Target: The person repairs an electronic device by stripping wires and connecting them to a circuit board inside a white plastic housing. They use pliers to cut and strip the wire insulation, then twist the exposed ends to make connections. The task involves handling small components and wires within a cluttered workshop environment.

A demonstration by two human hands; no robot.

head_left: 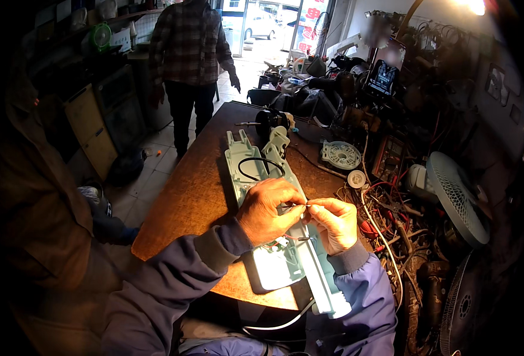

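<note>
Over a pale green plastic fan housing (pixel 276 268), both hands meet at a thin wire (pixel 303 205). The fingertips of my left hand (pixel 269 209) pinch one side of it. My right hand (pixel 336 223) grips the other side between thumb and forefinger. Below the fingers, short wires with a white connector (pixel 281 241) lie in the housing. A black cable loop (pixel 241 168) rests on its upper part. Just beyond the housing sits a dark fan motor (pixel 270 121) with a shaft pointing left. The wire's ends are too small to make out.
The brown worktable (pixel 181 199) carries a round pale grille (pixel 341 155) and a multimeter (pixel 389 155). Tangled cables and tools (pixel 395 213) crowd the right, near a fan head (pixel 456 199). A phone (pixel 385 74) stands behind. Another person (pixel 187 53) stands beyond the table's far left.
</note>
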